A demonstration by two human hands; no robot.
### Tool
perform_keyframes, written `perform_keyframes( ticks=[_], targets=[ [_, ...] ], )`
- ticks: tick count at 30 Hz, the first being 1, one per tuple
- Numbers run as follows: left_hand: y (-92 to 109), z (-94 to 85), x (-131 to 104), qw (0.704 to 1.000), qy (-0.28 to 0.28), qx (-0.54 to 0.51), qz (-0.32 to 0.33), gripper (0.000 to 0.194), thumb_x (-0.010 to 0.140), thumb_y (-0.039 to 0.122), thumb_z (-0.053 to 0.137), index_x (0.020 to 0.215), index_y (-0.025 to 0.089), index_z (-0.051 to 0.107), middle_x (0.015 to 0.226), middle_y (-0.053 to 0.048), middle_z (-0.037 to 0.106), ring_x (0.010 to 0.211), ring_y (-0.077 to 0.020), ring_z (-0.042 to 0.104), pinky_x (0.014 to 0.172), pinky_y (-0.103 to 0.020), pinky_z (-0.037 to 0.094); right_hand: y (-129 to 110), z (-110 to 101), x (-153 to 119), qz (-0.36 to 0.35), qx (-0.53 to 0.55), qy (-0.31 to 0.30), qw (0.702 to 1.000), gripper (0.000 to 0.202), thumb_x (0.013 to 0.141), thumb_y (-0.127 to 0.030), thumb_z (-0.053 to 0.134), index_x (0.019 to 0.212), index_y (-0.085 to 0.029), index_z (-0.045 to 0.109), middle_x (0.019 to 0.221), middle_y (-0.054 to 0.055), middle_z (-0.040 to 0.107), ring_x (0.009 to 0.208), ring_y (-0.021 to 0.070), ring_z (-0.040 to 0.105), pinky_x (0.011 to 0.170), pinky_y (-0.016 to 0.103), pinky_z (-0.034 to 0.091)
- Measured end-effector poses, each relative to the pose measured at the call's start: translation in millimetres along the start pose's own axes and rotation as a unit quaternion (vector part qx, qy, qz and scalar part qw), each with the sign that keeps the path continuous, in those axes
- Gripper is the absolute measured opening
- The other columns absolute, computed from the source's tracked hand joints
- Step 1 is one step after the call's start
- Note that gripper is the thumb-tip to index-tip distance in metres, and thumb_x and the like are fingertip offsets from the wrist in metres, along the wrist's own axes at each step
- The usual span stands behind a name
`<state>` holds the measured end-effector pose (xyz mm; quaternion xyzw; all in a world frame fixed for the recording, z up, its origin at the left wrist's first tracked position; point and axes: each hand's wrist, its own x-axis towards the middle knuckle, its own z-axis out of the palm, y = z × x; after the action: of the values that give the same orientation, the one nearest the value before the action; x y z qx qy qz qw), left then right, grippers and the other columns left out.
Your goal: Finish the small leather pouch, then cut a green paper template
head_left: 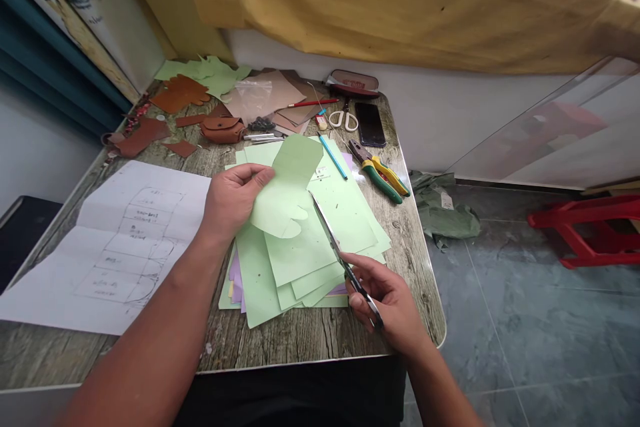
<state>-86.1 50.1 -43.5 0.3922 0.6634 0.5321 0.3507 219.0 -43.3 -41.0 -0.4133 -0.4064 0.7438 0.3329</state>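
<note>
Pinched between thumb and fingers of my left hand [236, 197] is a cut-out piece of green paper [287, 180] with rounded, lobed edges. It is held above a loose stack of light green paper sheets [300, 267], with some purple edges showing beneath. My right hand [383, 303] grips a pair of scissors [345, 260] at the handles. Their blades look closed, and the tips point up toward the cut-out's right edge, slightly apart from it. A blue pen [333, 157] lies on the sheets behind the cut-out.
Left on the wooden table [295, 350] lies a white sheet with a drawn pattern [115, 213]. Pliers [380, 173], a phone [371, 124] and white-handled scissors [343, 121] sit at the back right. Leather scraps [180, 93] and a brown pouch [223, 129] are at the back left.
</note>
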Motion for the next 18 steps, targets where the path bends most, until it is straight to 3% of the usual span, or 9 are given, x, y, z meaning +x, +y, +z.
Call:
perform_keyframes(
  ticks=[18],
  targets=[
    [-0.6,-1.3,0.5,1.0,-0.001,-0.012,-0.007,0.03,0.079,0.051,0.09,0.092,0.024,0.087,0.092,-0.004,0.084,0.082,-0.0217,0.074,0.067,-0.027,0.06,-1.4,-0.9,0.6,-0.002,0.009,-0.009,1.0,0.052,0.088,-0.035,0.094,0.137,-0.026,0.078,0.07,-0.006,0.055,0.042,0.004,0.043,0.038,0.018,0.029]
  ],
)
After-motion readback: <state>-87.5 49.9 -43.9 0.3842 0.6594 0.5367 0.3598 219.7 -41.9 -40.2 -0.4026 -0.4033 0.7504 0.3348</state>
